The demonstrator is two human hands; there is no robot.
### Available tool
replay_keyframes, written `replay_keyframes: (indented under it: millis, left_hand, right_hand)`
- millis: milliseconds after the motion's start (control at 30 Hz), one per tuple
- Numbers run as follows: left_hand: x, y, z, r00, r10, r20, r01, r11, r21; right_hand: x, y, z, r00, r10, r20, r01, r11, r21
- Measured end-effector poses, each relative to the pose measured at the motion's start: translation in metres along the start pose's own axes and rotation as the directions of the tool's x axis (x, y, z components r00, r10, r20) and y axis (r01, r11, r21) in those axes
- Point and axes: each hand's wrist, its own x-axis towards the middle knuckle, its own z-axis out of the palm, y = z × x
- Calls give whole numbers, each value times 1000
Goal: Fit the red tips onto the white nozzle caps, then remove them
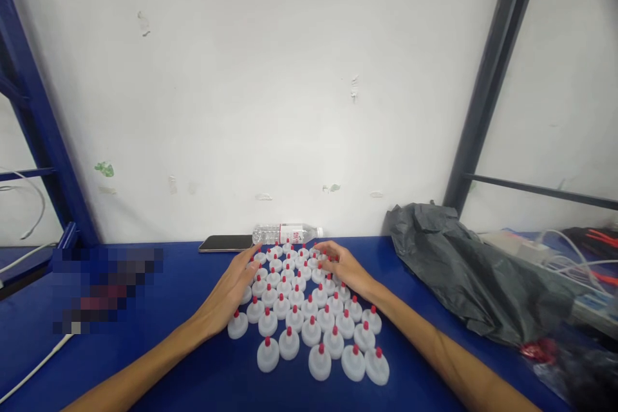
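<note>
Several white bottle caps with red tips stand upright in a dense cluster on the blue table. Along the cluster's left side lies my left hand, fingers stretched forward, its inner edge against or very near the outer caps. My right hand reaches over the far right part of the group, fingers apart and slightly bent, the tips at the red-tipped caps there. Neither hand shows a cap lifted. Some caps on the right are partly hidden under my right hand.
Behind the caps, a clear plastic bottle lies on its side by the wall, with a dark phone left of it. A grey plastic bag covers the right side. White cables lie beyond it. A blurred-out patch sits at left.
</note>
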Motion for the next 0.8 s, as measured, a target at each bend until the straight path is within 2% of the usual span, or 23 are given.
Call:
replay_keyframes:
  millis: [200, 367, 500, 633, 800]
  left_hand:
    - [3, -7, 3, 1000, 3, 6, -3, 1000, -23]
    - [5, -12, 5, 999, 11, -41, -12, 999, -35]
    - [5, -9, 1, 999, 34, -17, -34, 999, 4]
    - [4, -5, -3, 995, 90, -36, -88, 994, 71]
    - [1, -2, -3, 986, 151, -71, -142, 983, 117]
  right_hand:
    - [1, 1, -3, 1000, -24, 8, 25, 998, -56]
    - [-1, 0, -6, 996, -94, 8, 94, 980, -175]
    - [-6, -9, -5, 976, -202, -81, 164, 928, -335]
    - [-12, -25, -12, 901, -395, -180, 234, 790, -567]
    - [-15, -30, -28, 790, -610, -67, 334, 520, -786]
